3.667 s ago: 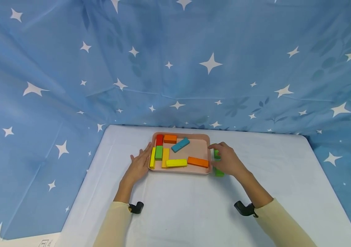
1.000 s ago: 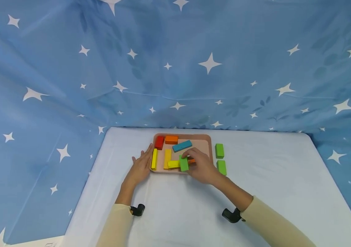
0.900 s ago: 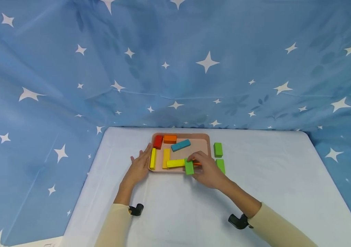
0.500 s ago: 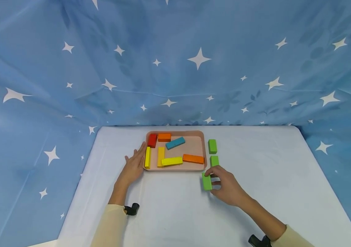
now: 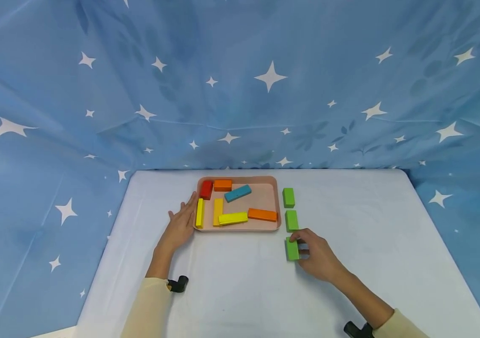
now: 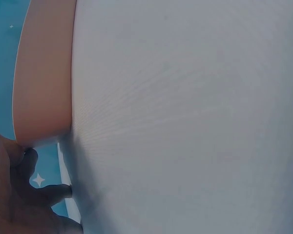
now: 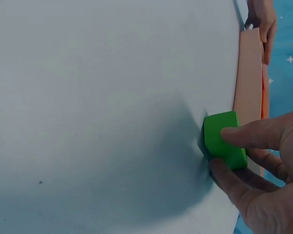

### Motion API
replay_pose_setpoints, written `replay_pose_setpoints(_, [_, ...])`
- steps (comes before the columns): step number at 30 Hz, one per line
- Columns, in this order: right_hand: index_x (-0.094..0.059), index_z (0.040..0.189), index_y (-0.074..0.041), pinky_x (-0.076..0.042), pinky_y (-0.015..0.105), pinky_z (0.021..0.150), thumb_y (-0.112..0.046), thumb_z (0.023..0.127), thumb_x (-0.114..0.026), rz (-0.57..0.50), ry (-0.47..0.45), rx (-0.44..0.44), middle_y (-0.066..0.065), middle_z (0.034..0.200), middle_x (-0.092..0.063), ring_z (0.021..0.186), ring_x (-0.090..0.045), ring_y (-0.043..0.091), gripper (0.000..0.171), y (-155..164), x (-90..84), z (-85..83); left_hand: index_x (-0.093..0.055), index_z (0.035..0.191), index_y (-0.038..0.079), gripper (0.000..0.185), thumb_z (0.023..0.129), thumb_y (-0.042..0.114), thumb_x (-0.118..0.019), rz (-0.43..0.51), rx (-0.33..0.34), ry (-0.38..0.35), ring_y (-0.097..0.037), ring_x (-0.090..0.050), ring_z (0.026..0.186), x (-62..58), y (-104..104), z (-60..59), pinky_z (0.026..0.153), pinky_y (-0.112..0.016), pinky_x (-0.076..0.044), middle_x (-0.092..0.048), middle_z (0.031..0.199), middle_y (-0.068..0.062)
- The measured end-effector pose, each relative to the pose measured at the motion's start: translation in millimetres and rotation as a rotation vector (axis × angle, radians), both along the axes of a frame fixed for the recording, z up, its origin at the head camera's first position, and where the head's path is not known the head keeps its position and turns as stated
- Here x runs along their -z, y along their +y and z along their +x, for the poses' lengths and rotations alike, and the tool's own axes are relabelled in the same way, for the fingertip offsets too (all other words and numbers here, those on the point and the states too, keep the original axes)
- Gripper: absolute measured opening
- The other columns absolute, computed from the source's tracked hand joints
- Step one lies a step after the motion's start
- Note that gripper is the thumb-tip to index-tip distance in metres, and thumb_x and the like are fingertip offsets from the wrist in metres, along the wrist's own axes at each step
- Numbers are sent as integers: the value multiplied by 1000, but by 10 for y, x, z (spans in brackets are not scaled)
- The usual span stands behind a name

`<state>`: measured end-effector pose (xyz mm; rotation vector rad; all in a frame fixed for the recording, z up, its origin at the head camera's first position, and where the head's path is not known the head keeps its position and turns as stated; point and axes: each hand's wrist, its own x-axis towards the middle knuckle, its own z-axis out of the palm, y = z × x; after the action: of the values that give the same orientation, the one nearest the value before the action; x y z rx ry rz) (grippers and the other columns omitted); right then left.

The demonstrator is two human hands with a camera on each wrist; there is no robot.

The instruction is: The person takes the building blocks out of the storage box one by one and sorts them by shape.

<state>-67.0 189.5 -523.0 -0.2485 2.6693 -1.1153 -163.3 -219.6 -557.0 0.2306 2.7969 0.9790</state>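
Note:
Between the thumb and fingers of my right hand (image 5: 318, 256) is a green block (image 5: 292, 249), pinched close over the table, nearer to me than two other green blocks. Those two, a far green block (image 5: 288, 197) and a middle green block (image 5: 291, 220), stand along the right side of a pink tray (image 5: 257, 228). The right wrist view shows my thumb lying across the pinched green block (image 7: 219, 129). My left hand (image 5: 179, 225) rests against the tray's left edge with its fingers extended; the left wrist view shows it beside the tray wall (image 6: 44, 73).
Inside the tray lie a red block (image 5: 206, 189), an orange block (image 5: 222, 185), a blue block (image 5: 238, 193), a yellow upright block (image 5: 199, 213), an amber block (image 5: 218, 211), a yellow block (image 5: 233, 218) and a long orange block (image 5: 262, 215). A starry blue curtain (image 5: 240, 103) hangs behind the white table (image 5: 240, 291).
My right hand has carried a green block out of the tray to the table at lower right, in line with the other two. My left hand has stayed at the tray's edge.

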Motion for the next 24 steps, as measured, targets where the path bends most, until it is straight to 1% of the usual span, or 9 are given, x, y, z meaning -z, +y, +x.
replay_pose_setpoints(10, [-62, 118, -5, -63, 34, 89, 21, 75, -68, 20, 39, -5, 12, 128, -64, 120, -66, 32, 51, 46, 27, 40, -10, 168, 38, 59, 115, 29, -33, 3, -2, -5, -45, -22, 158, 12, -7, -7, 119, -80, 1, -11, 174, 15])
replay_pose_setpoints(16, [-61, 121, -7, -62, 34, 89, 19, 77, -70, 19, 43, -8, 11, 130, -63, 121, -66, 32, 52, 73, 55, 54, -10, 168, 38, 59, 115, 30, -34, 8, -1, 6, -44, -23, 158, 17, -4, -6, 119, -80, 1, -11, 174, 15])
replay_pose_setpoints(24, [-60, 123, -7, -62, 34, 90, 18, 79, -73, 24, 48, -29, 11, 132, -63, 122, -66, 31, 52, 96, 52, 55, -13, 168, 35, 58, 115, 29, -34, 14, -2, 5, -44, -24, 157, 8, -5, 0, 118, -81, 1, -14, 174, 14])
